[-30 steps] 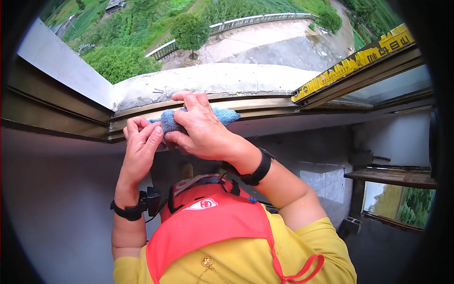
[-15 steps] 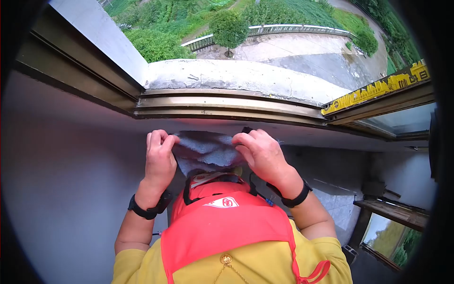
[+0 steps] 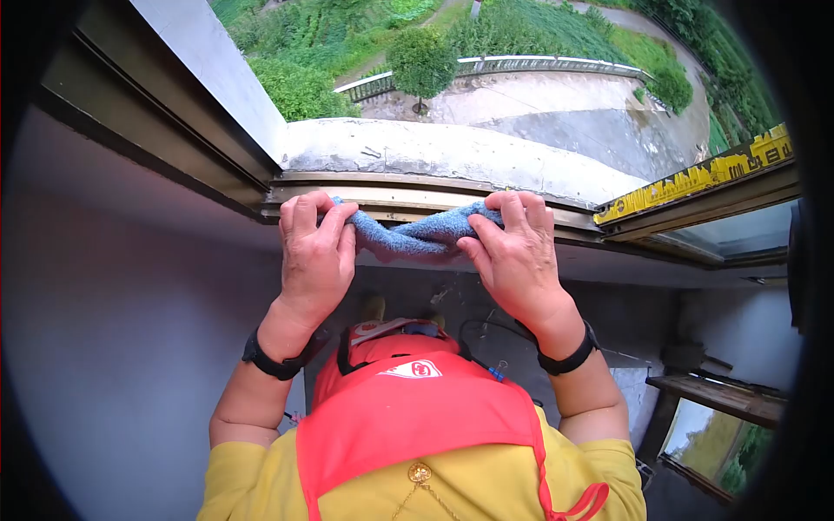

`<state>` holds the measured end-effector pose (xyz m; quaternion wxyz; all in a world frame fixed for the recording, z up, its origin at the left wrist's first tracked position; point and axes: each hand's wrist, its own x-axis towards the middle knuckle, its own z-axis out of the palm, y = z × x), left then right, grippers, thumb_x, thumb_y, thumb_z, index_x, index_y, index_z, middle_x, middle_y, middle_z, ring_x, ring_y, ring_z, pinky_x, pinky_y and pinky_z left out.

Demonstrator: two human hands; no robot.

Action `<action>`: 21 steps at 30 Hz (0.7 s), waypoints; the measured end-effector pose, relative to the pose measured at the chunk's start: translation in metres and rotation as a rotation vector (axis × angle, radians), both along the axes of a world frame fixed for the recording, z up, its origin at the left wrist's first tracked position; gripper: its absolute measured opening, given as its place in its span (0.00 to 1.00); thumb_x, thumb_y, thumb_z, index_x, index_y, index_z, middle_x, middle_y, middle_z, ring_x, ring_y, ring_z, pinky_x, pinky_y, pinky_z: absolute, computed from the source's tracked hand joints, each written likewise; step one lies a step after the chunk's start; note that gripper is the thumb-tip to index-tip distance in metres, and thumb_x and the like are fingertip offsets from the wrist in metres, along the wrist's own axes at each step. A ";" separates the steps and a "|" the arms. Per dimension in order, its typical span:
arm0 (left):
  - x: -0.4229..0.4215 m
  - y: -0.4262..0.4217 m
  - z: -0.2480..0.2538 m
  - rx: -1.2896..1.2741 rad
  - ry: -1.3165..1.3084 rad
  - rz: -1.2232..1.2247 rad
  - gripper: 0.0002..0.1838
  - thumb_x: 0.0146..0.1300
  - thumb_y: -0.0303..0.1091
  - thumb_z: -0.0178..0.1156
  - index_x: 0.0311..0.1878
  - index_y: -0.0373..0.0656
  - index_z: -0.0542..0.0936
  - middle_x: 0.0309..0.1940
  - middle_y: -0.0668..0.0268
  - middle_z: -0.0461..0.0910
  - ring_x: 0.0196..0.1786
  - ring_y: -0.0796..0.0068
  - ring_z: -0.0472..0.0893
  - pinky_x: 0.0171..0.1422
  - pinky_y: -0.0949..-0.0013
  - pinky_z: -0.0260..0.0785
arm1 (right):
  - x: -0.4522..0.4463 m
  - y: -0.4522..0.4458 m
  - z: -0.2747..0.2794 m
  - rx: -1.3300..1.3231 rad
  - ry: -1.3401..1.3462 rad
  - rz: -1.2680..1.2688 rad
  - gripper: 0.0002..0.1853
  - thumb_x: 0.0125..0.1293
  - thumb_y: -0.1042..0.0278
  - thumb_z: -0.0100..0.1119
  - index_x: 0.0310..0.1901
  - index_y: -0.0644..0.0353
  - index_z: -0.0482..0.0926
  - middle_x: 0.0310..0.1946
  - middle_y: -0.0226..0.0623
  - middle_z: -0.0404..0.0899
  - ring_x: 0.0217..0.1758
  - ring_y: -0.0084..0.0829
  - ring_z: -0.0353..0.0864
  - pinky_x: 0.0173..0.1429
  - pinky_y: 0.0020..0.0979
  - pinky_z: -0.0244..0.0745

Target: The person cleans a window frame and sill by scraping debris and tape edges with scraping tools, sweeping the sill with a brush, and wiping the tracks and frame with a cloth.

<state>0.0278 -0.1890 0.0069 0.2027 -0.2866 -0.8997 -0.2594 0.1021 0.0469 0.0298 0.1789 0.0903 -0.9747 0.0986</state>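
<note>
Between my two hands a blue cloth [image 3: 417,236] is stretched along the inner edge of the window's metal sill track [image 3: 408,198]. It sags in the middle, its folds bunched together. My left hand [image 3: 317,239] pinches the cloth's left end at the track. At the other end, my right hand [image 3: 519,239] grips the cloth between thumb and fingers, close to the frame. Both wrists wear black bands.
Beyond the track lies a rough white outer ledge [image 3: 452,152], with a drop to a paved yard. A window sash [image 3: 704,200] with torn yellow tape stands at the right. A thick frame post [image 3: 165,104] rises at the left. I wear a red apron [image 3: 417,408].
Both hands have risen with the cloth from below the sill to the track's edge. The cloth hung spread out before and is now gathered into a narrower fold.
</note>
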 end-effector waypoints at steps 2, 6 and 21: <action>-0.007 -0.007 -0.002 0.124 -0.023 0.010 0.11 0.50 0.21 0.66 0.38 0.42 0.81 0.38 0.62 0.72 0.47 0.60 0.71 0.52 0.60 0.66 | -0.009 -0.001 -0.008 -0.078 -0.024 0.034 0.09 0.56 0.61 0.66 0.34 0.55 0.81 0.49 0.33 0.70 0.56 0.40 0.64 0.57 0.41 0.60; -0.021 -0.012 0.012 0.125 0.099 0.175 0.08 0.55 0.23 0.65 0.39 0.41 0.80 0.36 0.62 0.75 0.43 0.61 0.74 0.48 0.62 0.68 | -0.023 -0.018 -0.010 -0.198 -0.074 0.086 0.11 0.58 0.62 0.65 0.41 0.53 0.83 0.48 0.35 0.71 0.56 0.41 0.65 0.57 0.42 0.62; -0.002 -0.047 -0.002 0.673 -0.772 -0.015 0.09 0.72 0.31 0.51 0.37 0.36 0.75 0.28 0.64 0.75 0.33 0.74 0.73 0.41 0.71 0.67 | -0.053 -0.090 -0.026 -0.670 -0.059 0.487 0.10 0.52 0.71 0.67 0.38 0.56 0.82 0.43 0.34 0.75 0.48 0.42 0.70 0.53 0.39 0.69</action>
